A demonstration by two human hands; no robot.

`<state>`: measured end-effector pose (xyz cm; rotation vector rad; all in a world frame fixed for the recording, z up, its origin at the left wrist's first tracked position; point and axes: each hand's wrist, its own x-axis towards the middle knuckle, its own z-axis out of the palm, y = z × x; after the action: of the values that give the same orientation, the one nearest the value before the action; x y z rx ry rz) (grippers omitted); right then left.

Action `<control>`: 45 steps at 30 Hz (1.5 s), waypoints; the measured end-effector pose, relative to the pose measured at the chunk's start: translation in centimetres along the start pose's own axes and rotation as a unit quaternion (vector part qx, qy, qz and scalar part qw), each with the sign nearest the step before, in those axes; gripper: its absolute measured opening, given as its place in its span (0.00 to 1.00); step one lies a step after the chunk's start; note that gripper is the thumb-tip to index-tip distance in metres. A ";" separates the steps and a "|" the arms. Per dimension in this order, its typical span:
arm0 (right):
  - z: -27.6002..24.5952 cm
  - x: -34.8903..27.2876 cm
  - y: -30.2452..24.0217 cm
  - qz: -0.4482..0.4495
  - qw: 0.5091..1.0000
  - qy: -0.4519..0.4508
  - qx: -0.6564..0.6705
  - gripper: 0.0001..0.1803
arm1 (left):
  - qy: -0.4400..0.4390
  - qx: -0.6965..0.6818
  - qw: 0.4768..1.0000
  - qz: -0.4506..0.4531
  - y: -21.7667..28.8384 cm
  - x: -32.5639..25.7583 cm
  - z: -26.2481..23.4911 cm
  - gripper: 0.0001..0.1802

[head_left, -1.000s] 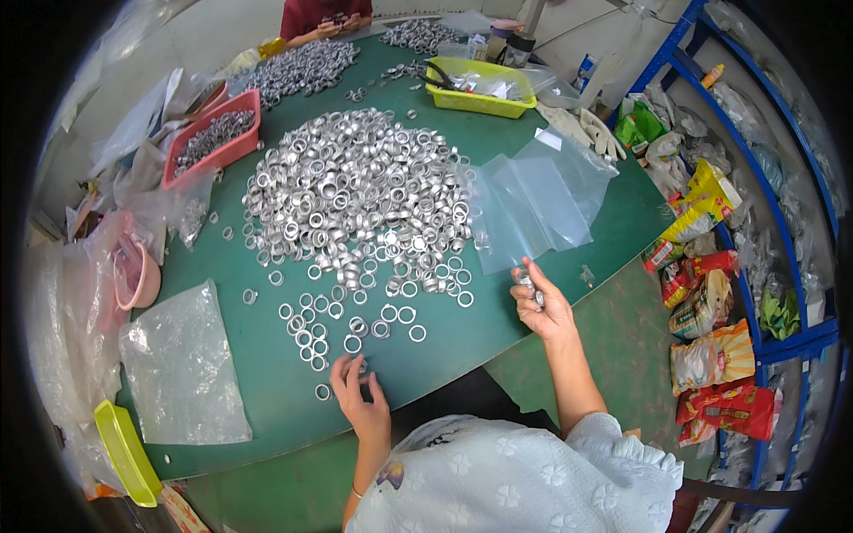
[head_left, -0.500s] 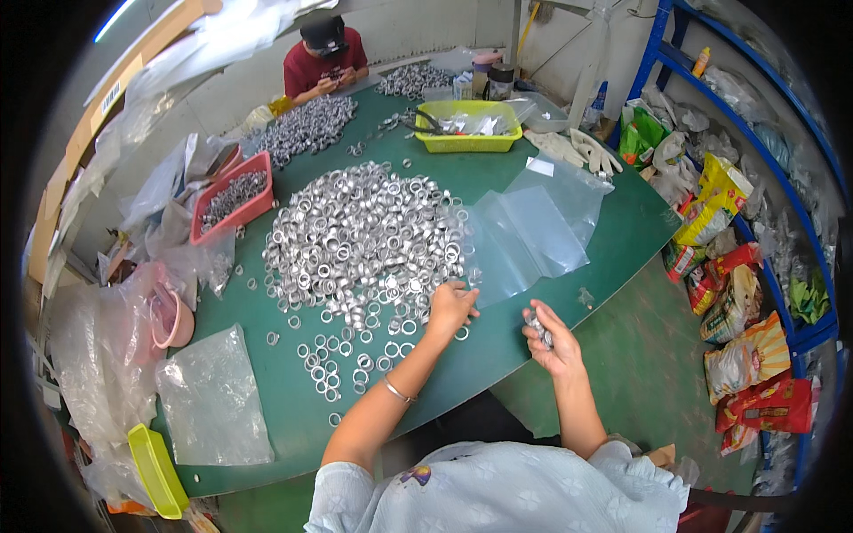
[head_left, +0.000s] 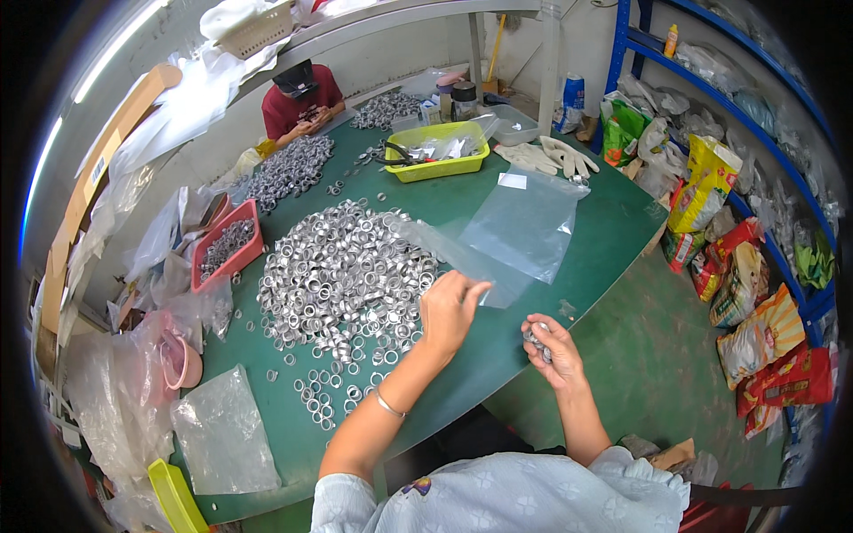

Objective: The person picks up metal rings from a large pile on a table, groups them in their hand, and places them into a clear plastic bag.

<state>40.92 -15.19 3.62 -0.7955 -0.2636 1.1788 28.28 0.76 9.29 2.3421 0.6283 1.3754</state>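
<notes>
My left hand (head_left: 450, 313) is closed at the near edge of a clear plastic bag (head_left: 499, 282), thumb pressed toward the fingers; the bag is partly raised and slants over the right side of the heap. Beside that hand lies a large heap of silvery metal rings (head_left: 342, 266) on the green table. Past the table's front edge, my right hand (head_left: 555, 351) is curled round several small metal rings (head_left: 538, 340). A second clear bag (head_left: 520, 222), with a white label, lies flat behind the left hand. Loose rings (head_left: 324, 391) are scattered nearer to me.
A yellow-green basket (head_left: 437, 153) holding tools and bags stands at the back, with white gloves (head_left: 569, 158) to its right. At left are a red tray (head_left: 229, 242) of rings and a pink bucket (head_left: 184, 362). Across the table sits a co-worker (head_left: 302, 102). Blue shelving (head_left: 622, 67) is at right.
My left hand has come up off the table by the heap, drawing the upper clear bag to the left, away from the bag beneath. The right hand still holds its rings. The view has shifted.
</notes>
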 end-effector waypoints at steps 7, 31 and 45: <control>2.8 -2.0 -2.6 -0.083 0.981 -0.170 0.038 0.17 | -0.112 0.015 0.961 0.252 4.0 0.6 -1.7 0.18; 0.7 3.7 -1.8 0.383 0.892 -0.191 -0.144 0.18 | -0.175 -0.096 0.862 0.465 7.4 -2.9 -4.5 0.09; 4.0 -1.4 -5.1 0.166 0.919 -0.269 -0.236 0.15 | -0.124 -0.119 0.979 0.107 5.2 -6.5 -5.5 0.19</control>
<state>41.72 -15.56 10.17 -0.9431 -0.9249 1.6811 21.65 -6.66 9.78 2.3813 0.1339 1.1414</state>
